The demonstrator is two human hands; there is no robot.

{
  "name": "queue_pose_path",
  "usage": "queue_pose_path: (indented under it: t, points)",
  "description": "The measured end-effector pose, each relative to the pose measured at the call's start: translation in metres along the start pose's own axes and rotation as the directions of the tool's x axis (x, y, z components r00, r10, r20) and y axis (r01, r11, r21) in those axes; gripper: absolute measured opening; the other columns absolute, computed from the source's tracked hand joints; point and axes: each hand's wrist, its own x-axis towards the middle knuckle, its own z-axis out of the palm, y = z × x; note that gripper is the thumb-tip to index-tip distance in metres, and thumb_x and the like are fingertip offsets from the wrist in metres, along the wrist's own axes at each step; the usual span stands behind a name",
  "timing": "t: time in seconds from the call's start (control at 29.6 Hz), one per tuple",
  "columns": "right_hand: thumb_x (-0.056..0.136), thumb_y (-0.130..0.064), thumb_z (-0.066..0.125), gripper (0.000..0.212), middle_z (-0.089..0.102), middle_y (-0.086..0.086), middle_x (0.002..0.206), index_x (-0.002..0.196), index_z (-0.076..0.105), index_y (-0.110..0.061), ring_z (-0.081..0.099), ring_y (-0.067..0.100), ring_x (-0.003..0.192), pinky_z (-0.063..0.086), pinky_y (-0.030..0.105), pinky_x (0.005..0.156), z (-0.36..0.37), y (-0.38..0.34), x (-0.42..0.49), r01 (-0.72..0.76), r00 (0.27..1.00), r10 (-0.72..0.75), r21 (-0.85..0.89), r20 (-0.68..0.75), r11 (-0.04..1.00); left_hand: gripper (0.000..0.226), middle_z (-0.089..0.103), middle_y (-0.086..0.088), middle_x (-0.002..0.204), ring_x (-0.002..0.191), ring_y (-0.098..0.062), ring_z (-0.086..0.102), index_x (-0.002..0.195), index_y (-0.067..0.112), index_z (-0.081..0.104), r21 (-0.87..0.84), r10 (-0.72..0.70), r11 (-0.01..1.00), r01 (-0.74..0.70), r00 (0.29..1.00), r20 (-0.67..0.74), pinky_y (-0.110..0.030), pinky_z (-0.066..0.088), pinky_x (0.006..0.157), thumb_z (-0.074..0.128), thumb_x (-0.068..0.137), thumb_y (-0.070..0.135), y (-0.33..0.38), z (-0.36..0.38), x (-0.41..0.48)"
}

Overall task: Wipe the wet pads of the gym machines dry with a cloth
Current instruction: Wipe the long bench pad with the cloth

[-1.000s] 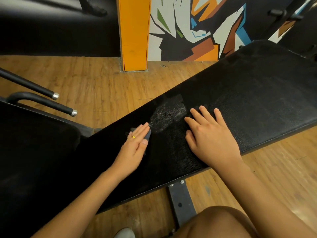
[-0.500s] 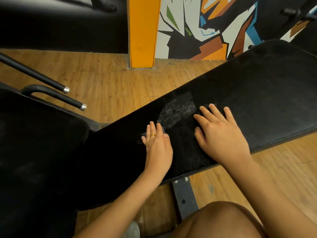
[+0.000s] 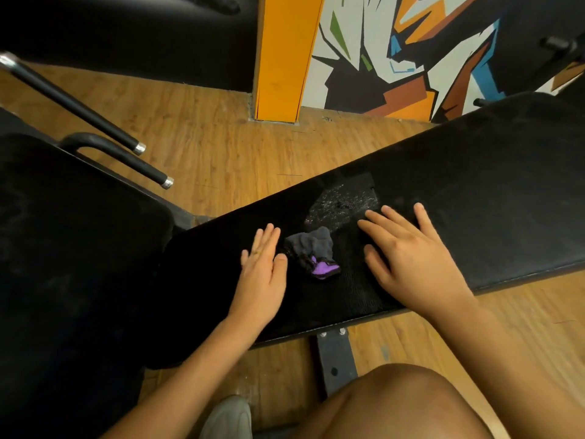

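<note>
A long black bench pad (image 3: 474, 191) runs from the lower left to the upper right. A wet, glistening patch (image 3: 343, 202) shows near its far edge. A crumpled grey cloth with a purple corner (image 3: 313, 250) lies loose on the pad between my hands. My left hand (image 3: 262, 267) hovers just left of the cloth with straight fingers, holding nothing. My right hand (image 3: 411, 251) rests flat on the pad to the right of the cloth, its fingertips close to the wet patch.
A second black pad (image 3: 69, 248) fills the left side. Two black handle bars with metal ends (image 3: 148, 172) stick out above it. An orange pillar (image 3: 281, 58) and a painted wall stand beyond the wooden floor. My knee (image 3: 395, 403) and a shoe are below.
My left hand has come off the cloth and moved left, leaving it lying uncovered on the pad. The right hand stays flat in the same spot.
</note>
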Motion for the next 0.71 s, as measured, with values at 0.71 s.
queue_pose_path:
  t: [0.71]
  points:
    - [0.093, -0.024, 0.065, 0.044, 0.062, 0.011, 0.140, 0.134, 0.065, -0.008, 0.059, 0.031, 0.128, 0.046, 0.043, 0.107, 0.040, -0.044, 0.042, 0.362, 0.932, -0.361, -0.076, 0.027, 0.929, 0.054, 0.009, 0.010, 0.169, 0.154, -0.004, -0.002, 0.160, 0.033, 0.021, 0.221, -0.163, 0.958, 0.181, 0.982, -0.098, -0.046, -0.002, 0.126, 0.030, 0.107, 0.040, -0.056, -0.005, 0.005]
